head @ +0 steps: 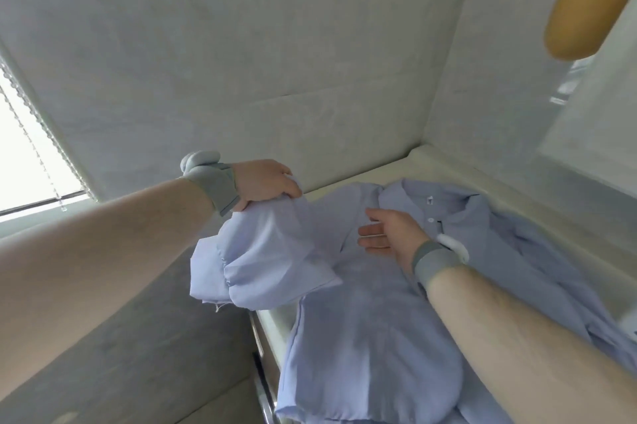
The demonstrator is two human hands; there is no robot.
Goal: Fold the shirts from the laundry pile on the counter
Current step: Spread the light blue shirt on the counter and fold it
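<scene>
Shirt (372, 320), smooth pale-blue cloth, sleeve in left hand (265, 185)

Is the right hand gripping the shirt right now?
No, the right hand lies open and flat on the shirt; only the left hand grips its sleeve.

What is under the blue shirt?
The pale counter shows beside the blue shirt, so the shirt lies on it. Whether anything else hides beneath the cloth cannot be seen.
</scene>
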